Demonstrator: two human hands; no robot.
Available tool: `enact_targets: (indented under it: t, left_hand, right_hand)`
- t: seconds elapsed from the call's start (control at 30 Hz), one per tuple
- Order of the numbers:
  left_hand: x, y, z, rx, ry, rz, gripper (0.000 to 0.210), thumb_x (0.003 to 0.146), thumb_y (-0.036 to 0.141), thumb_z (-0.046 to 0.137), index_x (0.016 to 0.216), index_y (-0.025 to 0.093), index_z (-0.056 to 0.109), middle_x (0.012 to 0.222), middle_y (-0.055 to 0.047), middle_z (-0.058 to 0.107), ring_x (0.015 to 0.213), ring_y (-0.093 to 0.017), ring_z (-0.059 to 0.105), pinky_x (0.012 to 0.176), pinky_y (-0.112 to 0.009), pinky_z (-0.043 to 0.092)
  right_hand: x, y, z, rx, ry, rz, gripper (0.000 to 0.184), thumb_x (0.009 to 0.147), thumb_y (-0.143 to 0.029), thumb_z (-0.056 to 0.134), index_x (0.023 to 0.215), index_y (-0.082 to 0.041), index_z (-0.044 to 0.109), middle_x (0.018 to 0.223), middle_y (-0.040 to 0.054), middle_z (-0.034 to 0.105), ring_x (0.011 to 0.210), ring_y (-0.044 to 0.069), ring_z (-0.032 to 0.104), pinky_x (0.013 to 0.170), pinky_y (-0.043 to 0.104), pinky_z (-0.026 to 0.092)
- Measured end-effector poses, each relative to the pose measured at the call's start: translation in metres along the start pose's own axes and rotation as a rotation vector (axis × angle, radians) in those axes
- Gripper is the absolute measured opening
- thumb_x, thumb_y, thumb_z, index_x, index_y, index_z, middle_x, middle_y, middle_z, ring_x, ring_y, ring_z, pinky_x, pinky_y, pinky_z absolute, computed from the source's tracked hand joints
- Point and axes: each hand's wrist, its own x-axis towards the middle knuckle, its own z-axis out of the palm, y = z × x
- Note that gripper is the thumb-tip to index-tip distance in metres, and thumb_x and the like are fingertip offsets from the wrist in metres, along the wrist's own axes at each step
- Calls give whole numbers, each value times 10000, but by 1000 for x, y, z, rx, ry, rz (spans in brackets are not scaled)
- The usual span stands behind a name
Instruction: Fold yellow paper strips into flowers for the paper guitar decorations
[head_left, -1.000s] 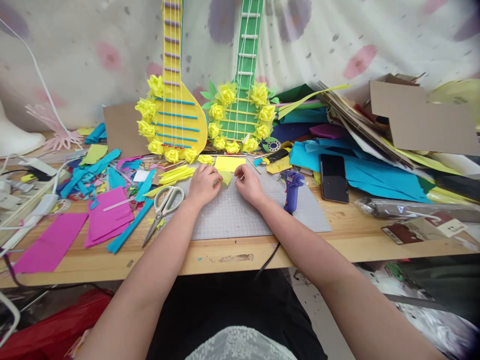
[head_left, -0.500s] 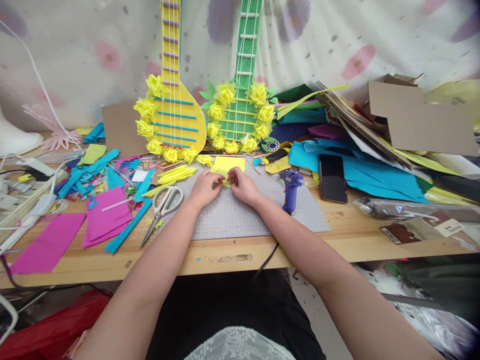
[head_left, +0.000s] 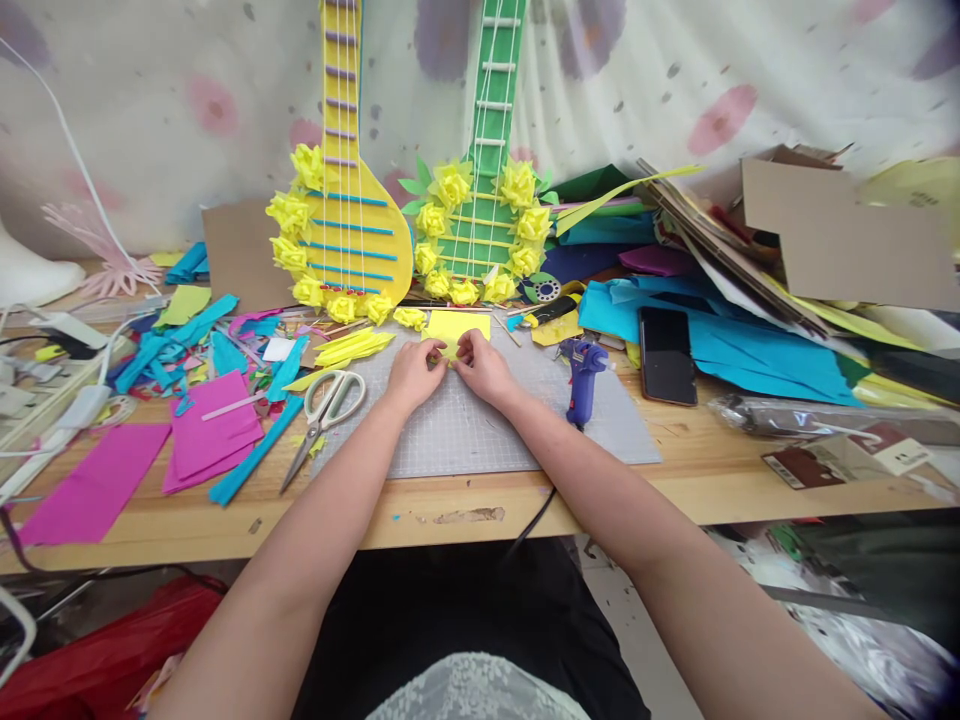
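Observation:
My left hand (head_left: 417, 371) and my right hand (head_left: 482, 366) meet above the far part of a grey cutting mat (head_left: 450, 446). Both have their fingers curled in a pinch on a small piece of yellow paper, mostly hidden by the fingertips. Just behind them lies a flat yellow paper sheet (head_left: 460, 324). To the left are scissors (head_left: 330, 405) with pale handles and a stack of yellow paper strips (head_left: 352, 347). A blue hot glue gun (head_left: 582, 380) stands to the right of my right hand.
Paper-flower-trimmed yellow (head_left: 360, 230) and green (head_left: 480, 220) model string instruments lean at the back. Magenta sheets (head_left: 217, 425) and blue scraps (head_left: 176, 345) cover the left side. A phone (head_left: 667, 355), blue paper (head_left: 765, 350) and cardboard (head_left: 847, 230) lie right.
My hands shift slightly and their fingertips turn inward around the yellow piece, less of which shows now. The things on the table stay put.

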Motion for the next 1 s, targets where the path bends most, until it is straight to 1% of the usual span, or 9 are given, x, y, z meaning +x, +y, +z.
enact_targets:
  t: [0.1,0.17,0.3,0.53,0.7,0.77,0.87,1.0]
  left_hand:
    - [1,4,3,1,22,-70,228,784,252,544,994,202,614,853,-30,679,908,-210,556,835,-349,426]
    - [2,5,5,15,35,-87,216,780,241,546,984,204,607,844,-30,677,910,-214,555,833,-353,420]
    - [1,7,7,42,48,-81,204,772,204,534,966,213,595,825,-26,670,917,-218,546,830,-356,411]
    - [1,7,7,69,47,-61,208,753,189,535,952,210,591,827,-28,666,912,-220,531,830,-362,407]
    - [1,7,6,80,37,-42,104,744,185,529,799,216,613,814,-33,672,905,-226,529,836,-380,403]
    - [1,8,6,97,32,-35,94,747,194,530,773,218,617,824,-32,673,905,-227,531,842,-387,399]
    - [0,8,6,133,27,-23,103,763,220,524,776,218,627,861,-40,665,918,-233,526,852,-395,393]
    - [-1,8,7,166,18,-15,109,766,281,549,796,219,632,873,-55,650,948,-258,508,849,-407,385]
  right_hand:
    - [1,1,1,-21,5,1,252,687,-135,521,894,-212,400,826,-14,545,672,108,523,678,278,416]
    - [1,2,2,-29,6,-4,253,684,-128,524,889,-210,402,825,-13,544,677,108,522,680,275,414]
    - [1,2,2,-29,0,-15,241,684,-133,529,878,-207,407,831,-10,547,670,107,520,674,272,412]
    - [0,-1,1,-69,-21,-26,203,700,-134,519,872,-207,440,809,-18,566,679,107,524,669,265,400]
    - [-1,-1,2,-109,-21,-41,182,708,-129,501,871,-205,472,834,6,577,729,128,524,700,283,411]
    - [0,-1,2,-123,-22,-55,174,708,-122,488,863,-201,488,847,18,580,752,138,523,724,296,417]
    - [1,2,0,-91,-30,-62,193,710,-95,440,862,-197,503,864,27,592,763,143,524,740,305,423]
    - [6,8,-5,24,-14,-64,233,700,-61,388,836,-198,518,863,18,617,782,142,531,749,296,423]
